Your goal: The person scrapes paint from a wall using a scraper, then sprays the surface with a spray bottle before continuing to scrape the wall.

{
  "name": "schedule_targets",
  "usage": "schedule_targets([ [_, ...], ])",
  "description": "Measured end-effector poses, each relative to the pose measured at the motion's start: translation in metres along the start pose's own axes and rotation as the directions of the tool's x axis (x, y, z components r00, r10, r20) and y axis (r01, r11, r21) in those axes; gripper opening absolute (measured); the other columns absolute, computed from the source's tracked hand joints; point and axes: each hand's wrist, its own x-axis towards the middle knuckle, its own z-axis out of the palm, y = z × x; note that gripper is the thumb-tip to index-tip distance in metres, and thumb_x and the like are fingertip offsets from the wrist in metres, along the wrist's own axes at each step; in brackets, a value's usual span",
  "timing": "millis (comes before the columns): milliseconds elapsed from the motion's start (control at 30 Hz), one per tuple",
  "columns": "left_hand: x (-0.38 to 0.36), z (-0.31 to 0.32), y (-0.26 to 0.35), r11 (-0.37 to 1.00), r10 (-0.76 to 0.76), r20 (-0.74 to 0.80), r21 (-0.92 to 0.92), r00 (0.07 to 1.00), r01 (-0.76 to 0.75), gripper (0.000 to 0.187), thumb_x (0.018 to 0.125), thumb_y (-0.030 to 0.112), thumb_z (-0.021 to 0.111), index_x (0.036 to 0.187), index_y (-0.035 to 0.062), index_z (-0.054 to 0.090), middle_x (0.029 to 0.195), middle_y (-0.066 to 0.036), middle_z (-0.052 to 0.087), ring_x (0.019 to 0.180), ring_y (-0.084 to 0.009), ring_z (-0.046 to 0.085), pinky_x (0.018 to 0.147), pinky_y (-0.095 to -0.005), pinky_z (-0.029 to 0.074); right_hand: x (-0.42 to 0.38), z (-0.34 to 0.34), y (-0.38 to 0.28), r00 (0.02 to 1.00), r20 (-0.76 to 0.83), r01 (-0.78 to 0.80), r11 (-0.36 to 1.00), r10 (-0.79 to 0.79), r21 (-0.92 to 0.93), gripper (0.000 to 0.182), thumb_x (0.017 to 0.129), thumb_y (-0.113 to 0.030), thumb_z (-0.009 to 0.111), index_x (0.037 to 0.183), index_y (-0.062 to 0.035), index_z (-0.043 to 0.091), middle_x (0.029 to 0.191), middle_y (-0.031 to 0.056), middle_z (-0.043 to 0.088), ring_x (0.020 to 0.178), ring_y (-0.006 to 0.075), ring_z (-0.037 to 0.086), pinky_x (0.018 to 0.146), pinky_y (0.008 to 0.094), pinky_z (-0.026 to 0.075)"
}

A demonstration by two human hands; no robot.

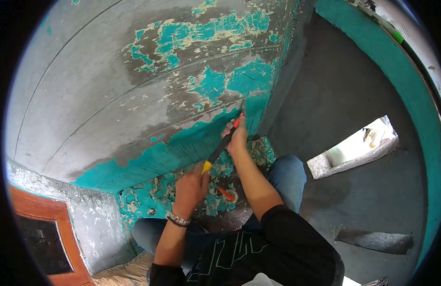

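A long-handled paint scraper (pixel 222 145), black with red and yellow parts, slants up to the wall. Its narrow blade end meets the wall near the edge of the turquoise paint (pixel 206 128). My left hand (pixel 189 190) is closed around the yellow rear end of the handle. Further up, my right hand (pixel 236 137) grips the handle near the red part, close to the blade. Above and to the left, the wall (pixel 101 90) is bare grey with patches of turquoise left on it.
Peeled paint flakes (pixel 144 202) cover the floor along the wall's foot. Between my arms lies an orange object (pixel 225 193) by a round pale ring. A dark wall (pixel 335 90) with a bright opening (pixel 358 148) stands right; a wooden frame (pixel 70 224) and paper sack (pixel 125 274) are lower left.
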Motion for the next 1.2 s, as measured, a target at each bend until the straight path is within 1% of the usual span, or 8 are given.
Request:
schedule_targets([
  [200,-0.012,0.006,0.0,0.999,-0.032,-0.067,-0.018,0.997,0.031,0.035,0.087,0.02,0.056,0.117,0.003,0.052,0.082,-0.019,0.063,0.071,-0.0364,0.063,0.06,-0.0441,0.05,-0.004,0.012,0.013,0.998,0.053,0.026,0.99,-0.019,-0.141,0.039,0.095,-0.049,0.037,0.084,-0.0119,0.044,0.062,-0.0014,0.042,0.046,0.011,0.036,0.045,0.0283,0.031],
  [333,0.0,-0.004,0.001,0.998,-0.062,0.028,0.007,0.998,0.062,0.033,0.087,0.017,0.056,0.114,-0.0007,0.054,0.088,-0.023,0.063,0.074,-0.0382,0.061,0.062,-0.0431,0.049,0.002,0.013,0.006,0.999,-0.019,0.047,0.99,-0.05,-0.133,0.041,0.094,-0.051,0.038,0.084,-0.0121,0.044,0.062,-0.002,0.042,0.045,0.0111,0.036,0.045,0.0281,0.031],
  [533,-0.004,-0.002,0.006,0.996,-0.056,-0.055,-0.073,0.997,0.052,0.03,0.087,0.018,0.057,0.11,-0.0007,0.056,0.085,-0.023,0.063,0.073,-0.038,0.062,0.061,-0.0435,0.049,-0.004,0.023,0.001,0.999,-0.033,0.004,0.986,-0.009,-0.165,0.042,0.093,-0.052,0.04,0.082,-0.0111,0.044,0.06,-0.0018,0.041,0.045,0.0115,0.036,0.045,0.0283,0.031],
  [600,0.0,-0.001,0.008,0.993,-0.106,-0.002,-0.054,0.994,0.105,0.03,0.087,0.019,0.057,0.11,-0.0007,0.056,0.083,-0.023,0.063,0.072,-0.0378,0.062,0.06,-0.0433,0.049,-0.003,0.022,0.002,0.997,-0.073,-0.02,0.979,0.005,-0.202,0.042,0.093,-0.051,0.041,0.082,-0.0107,0.044,0.06,-0.0016,0.041,0.045,0.0115,0.036,0.045,0.0282,0.031],
  [800,0.007,-0.011,0.003,0.999,-0.038,-0.015,0.0,0.999,0.038,0.032,0.086,0.02,0.058,0.111,-0.0003,0.057,0.085,-0.022,0.064,0.074,-0.036,0.063,0.06,-0.0421,0.05,0.006,0.021,0.005,0.994,-0.051,0.091,0.988,-0.098,-0.126,0.043,0.093,-0.051,0.04,0.081,-0.0103,0.043,0.061,-0.0003,0.042,0.047,0.0129,0.036,0.044,0.0296,0.03],
  [900,0.003,-0.009,0.002,0.999,-0.052,-0.032,-0.01,0.998,0.052,0.031,0.086,0.021,0.06,0.109,0.0006,0.059,0.087,-0.021,0.064,0.075,-0.0352,0.063,0.061,-0.0415,0.05,0.002,0.02,0.005,1.0,-0.023,0.002,0.993,-0.005,-0.116,0.044,0.093,-0.052,0.039,0.081,-0.0104,0.042,0.061,-0.0004,0.042,0.046,0.0125,0.036,0.044,0.0293,0.031],
  [1033,0.016,-0.002,0.003,0.999,-0.051,-0.009,0.018,0.999,0.051,0.031,0.085,0.022,0.06,0.109,0.0019,0.06,0.087,-0.021,0.064,0.075,-0.0354,0.063,0.062,-0.0415,0.05,0.013,0.015,-0.004,0.995,-0.087,0.04,0.99,-0.052,-0.138,0.044,0.093,-0.053,0.038,0.08,-0.0107,0.043,0.061,-0.0007,0.041,0.046,0.0117,0.035,0.044,0.0284,0.031],
  [1200,0.058,0.01,0.015,0.993,0.097,-0.011,0.063,0.995,-0.096,0.032,0.086,0.023,0.059,0.111,0.0036,0.058,0.087,-0.019,0.065,0.074,-0.0364,0.062,0.062,-0.0432,0.05,0.048,0.002,-0.035,0.988,-0.124,0.096,0.995,-0.095,0.008,0.045,0.092,-0.055,0.038,0.075,-0.0135,0.045,0.058,-0.0045,0.041,0.043,0.0094,0.035,0.04,0.0252,0.028],
])
